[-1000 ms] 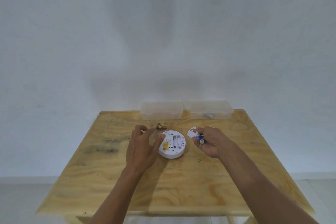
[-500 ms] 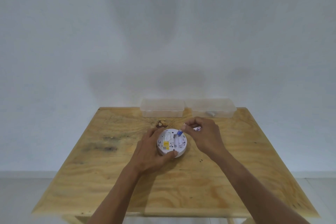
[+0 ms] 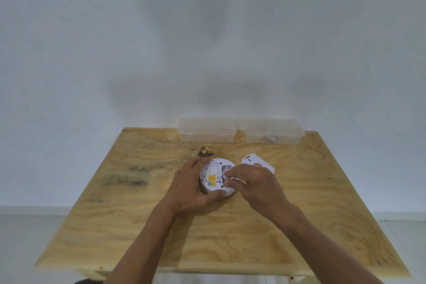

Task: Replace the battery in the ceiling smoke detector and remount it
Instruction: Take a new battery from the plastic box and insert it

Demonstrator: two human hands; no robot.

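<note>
Left hand (image 3: 189,188) clasps the detector (image 3: 215,177), right hand (image 3: 252,181) pinches a battery (image 3: 228,178) into it; plate (image 3: 257,164) and remounting remain

**Soft, even light, slight blur**

The light around me is dim and diffuse. My arms cast soft shadows on the table (image 3: 299,191), and fainter ones smear the wall (image 3: 207,30). Edges bow outward; fine detail looks soft.

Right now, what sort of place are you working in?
Probably a bare indoor workroom: a plywood table against a plain white wall, two clear bins at its back edge, and tiled floor below.
</note>
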